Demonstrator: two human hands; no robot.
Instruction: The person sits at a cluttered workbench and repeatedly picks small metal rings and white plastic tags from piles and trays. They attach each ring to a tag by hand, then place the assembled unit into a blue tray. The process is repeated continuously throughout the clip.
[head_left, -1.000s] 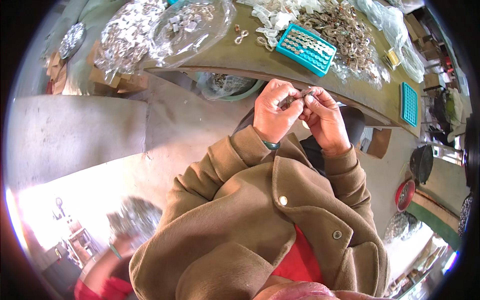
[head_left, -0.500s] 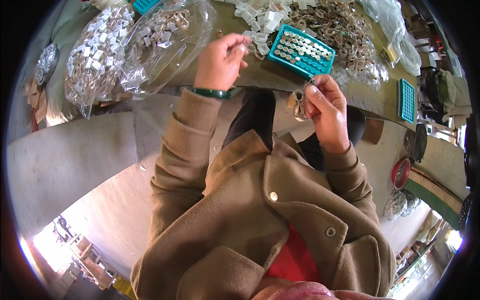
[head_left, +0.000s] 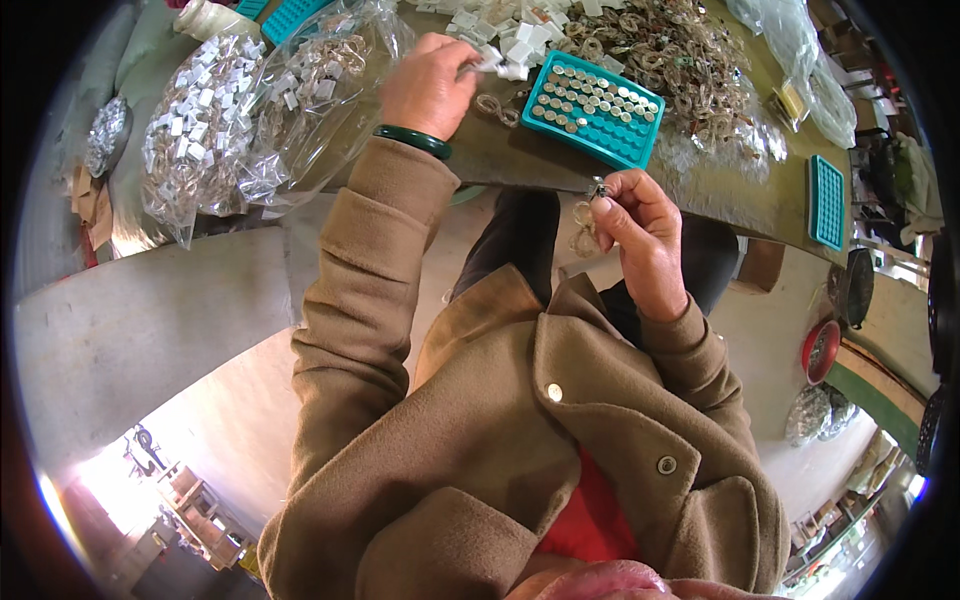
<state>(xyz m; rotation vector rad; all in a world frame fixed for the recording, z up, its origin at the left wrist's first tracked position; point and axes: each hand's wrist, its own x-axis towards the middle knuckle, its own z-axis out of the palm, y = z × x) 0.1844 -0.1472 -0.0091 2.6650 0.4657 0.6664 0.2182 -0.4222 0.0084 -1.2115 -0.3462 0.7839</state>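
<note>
At the edge of a pile of small white plastic box-shaped pieces (head_left: 530, 40), my left hand (head_left: 428, 90) is pinched closed on a white plastic piece (head_left: 488, 59), somewhat blurred. My right hand (head_left: 648, 235), at the table's near edge, grips a coiled clear-coated cable (head_left: 583, 228) between thumb and fingers; its small dark metallic end (head_left: 599, 190) sticks up at the fingertips. Between the hands stands a teal tray (head_left: 592, 108) with rows of round silvery pieces in its pockets; the nearer right pockets hold none. A loose cable coil (head_left: 497, 108) lies left of the tray.
A heap of tangled coiled cables (head_left: 685, 65) covers the table behind the tray. Clear bags of white pieces and cables (head_left: 200, 130) lie at the left. Another teal tray (head_left: 826, 202) sits at the right edge, near a yellow block (head_left: 787, 107). A red bowl (head_left: 821, 350) is lower right.
My left hand has moved farther over the table and closed at the white pieces. My right hand has shifted slightly nearer with the cable, whose metallic end now shows more clearly.
</note>
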